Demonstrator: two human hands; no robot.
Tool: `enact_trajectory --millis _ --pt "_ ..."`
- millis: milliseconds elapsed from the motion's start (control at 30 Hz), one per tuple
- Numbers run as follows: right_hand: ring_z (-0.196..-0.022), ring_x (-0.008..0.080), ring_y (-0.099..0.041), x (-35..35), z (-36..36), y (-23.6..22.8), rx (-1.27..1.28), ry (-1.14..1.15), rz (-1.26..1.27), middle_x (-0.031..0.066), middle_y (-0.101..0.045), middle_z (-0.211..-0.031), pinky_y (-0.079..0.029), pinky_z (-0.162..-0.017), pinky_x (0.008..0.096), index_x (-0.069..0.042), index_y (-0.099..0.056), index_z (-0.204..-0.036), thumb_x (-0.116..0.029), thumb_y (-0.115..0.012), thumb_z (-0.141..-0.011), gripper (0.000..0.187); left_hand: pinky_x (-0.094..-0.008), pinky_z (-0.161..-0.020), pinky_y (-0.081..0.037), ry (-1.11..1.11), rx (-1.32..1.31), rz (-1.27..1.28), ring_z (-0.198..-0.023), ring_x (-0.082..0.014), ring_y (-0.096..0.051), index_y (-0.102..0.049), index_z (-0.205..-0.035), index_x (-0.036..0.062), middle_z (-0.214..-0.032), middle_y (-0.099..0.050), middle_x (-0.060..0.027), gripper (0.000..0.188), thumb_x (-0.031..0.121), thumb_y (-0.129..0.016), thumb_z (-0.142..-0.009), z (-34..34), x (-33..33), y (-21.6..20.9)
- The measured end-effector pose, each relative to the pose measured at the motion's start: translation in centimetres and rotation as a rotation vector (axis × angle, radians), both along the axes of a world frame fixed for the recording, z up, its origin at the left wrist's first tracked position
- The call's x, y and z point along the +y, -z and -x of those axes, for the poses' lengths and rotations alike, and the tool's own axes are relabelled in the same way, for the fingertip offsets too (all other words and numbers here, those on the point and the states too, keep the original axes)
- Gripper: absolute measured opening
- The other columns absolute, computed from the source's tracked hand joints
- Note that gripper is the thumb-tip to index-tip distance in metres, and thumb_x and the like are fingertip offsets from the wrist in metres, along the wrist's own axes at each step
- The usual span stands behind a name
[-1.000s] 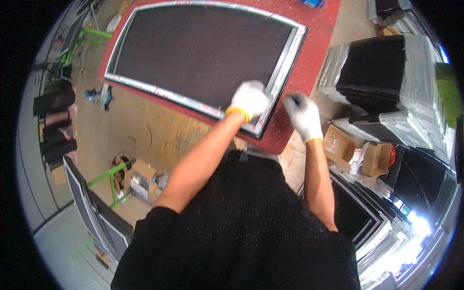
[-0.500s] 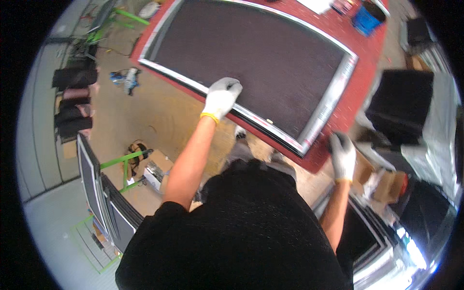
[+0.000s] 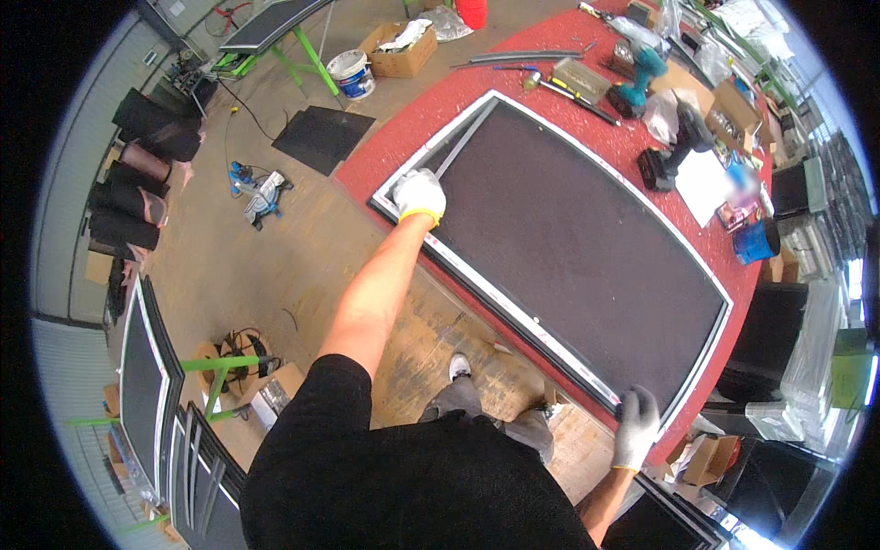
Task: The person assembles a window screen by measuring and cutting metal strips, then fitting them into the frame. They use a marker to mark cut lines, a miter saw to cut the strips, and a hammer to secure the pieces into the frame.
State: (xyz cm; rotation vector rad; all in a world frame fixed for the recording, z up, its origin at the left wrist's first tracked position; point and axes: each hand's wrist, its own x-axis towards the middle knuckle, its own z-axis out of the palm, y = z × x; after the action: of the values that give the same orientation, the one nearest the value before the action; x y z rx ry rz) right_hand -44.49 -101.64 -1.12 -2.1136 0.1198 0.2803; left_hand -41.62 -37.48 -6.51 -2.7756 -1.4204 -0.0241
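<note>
Left hand (image 3: 421, 194) and right hand (image 3: 638, 429), well apart, are at opposite ends of the dark framed panel's (image 3: 577, 247) near edge; whether either grips, I cannot tell.

Wall (image 3: 66, 266), left: grey metal panelling, ribbed at lower left. Floor (image 3: 307, 234): brown, scuffed, stained. Furniture: worktable (image 3: 403, 128), red-topped, pale-speckled; trestle (image 3: 316, 62), green metal, upper left; stand (image 3: 207, 364), green-framed, lower left. Light: bright white glare (image 3: 858, 275), right edge.

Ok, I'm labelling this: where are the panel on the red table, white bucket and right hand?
Panel (image 3: 573, 252), head view: dark middle
White bucket (image 3: 354, 79), head view: side
Right hand (image 3: 636, 429), head view: glove back
</note>
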Motion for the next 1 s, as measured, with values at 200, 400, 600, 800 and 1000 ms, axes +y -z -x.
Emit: enact_trajectory --millis 200,400,600,800,1000 --pt "-0.106 0.0224 -0.079 16.2 2.4 -2.5 -0.055 -0.237 0.040 0.0171 -0.086 -0.115 -0.061 -0.100 0.0370 0.002 -0.081 -0.126 -0.011 -0.074 -0.106 0.025 -0.0500 -0.093 -0.068 0.114 -0.124 0.171 -0.110 -0.0425 -0.085 -0.089 -0.108 0.0036 -0.117 -0.086 -0.0261 0.028 0.021 -0.068 -0.102 -0.3 2.9 0.3" --pt "-0.099 0.0253 -0.081 33.4 0.7 -3.8 -0.094 -0.490 -0.079 0.0184 -0.085 -0.110 -0.062 -0.095 0.0376 0.001 -0.082 -0.122 -0.013 -0.078 -0.106 0.022 -0.0560 -0.101 -0.064 0.000 -0.312 0.400 -0.119 -0.0486 -0.077 -0.077 -0.121 -0.0028 -0.129 -0.078 -0.0320 0.040 0.033 -0.066 -0.107 5.7 5.3 -3.6" --pt "-0.102 0.0215 -0.079 53.4 -1.3 -5.6 0.042 -0.542 -0.379 0.0156 -0.085 -0.114 -0.062 -0.096 0.0364 0.002 -0.080 -0.135 -0.021 -0.079 -0.109 0.035 -0.0624 -0.094 -0.057 0.068 -0.678 0.324 -0.107 -0.0556 -0.069 -0.072 -0.110 0.0069 -0.112 -0.073 -0.0285 0.026 0.032 -0.067 -0.114 21.2 9.9 -5.8" --pt "-0.085 0.0143 -0.072 74.6 -2.6 -7.4 0.127 -0.572 -0.805 0.0121 -0.083 -0.111 -0.060 -0.076 0.0323 0.004 -0.075 -0.137 -0.026 -0.075 -0.116 0.037 -0.0515 -0.083 -0.059 0.137 -0.731 0.183 -0.092 -0.0444 -0.072 -0.075 -0.112 0.0023 -0.105 -0.071 -0.0202 0.013 0.009 -0.075 -0.101 31.3 17.9 -6.5" --pt "-0.084 0.0138 -0.074 93.1 3.7 -9.1 0.242 -0.850 -0.663 0.0101 -0.084 -0.104 -0.061 -0.077 0.0312 0.003 -0.079 -0.130 -0.027 -0.069 -0.120 0.034 -0.0512 -0.089 -0.062 -0.120 -0.751 0.253 -0.098 -0.0448 -0.076 -0.080 -0.115 0.0037 -0.112 -0.076 -0.0204 0.019 0.015 -0.078 -0.099 38.9 29.1 -8.3"
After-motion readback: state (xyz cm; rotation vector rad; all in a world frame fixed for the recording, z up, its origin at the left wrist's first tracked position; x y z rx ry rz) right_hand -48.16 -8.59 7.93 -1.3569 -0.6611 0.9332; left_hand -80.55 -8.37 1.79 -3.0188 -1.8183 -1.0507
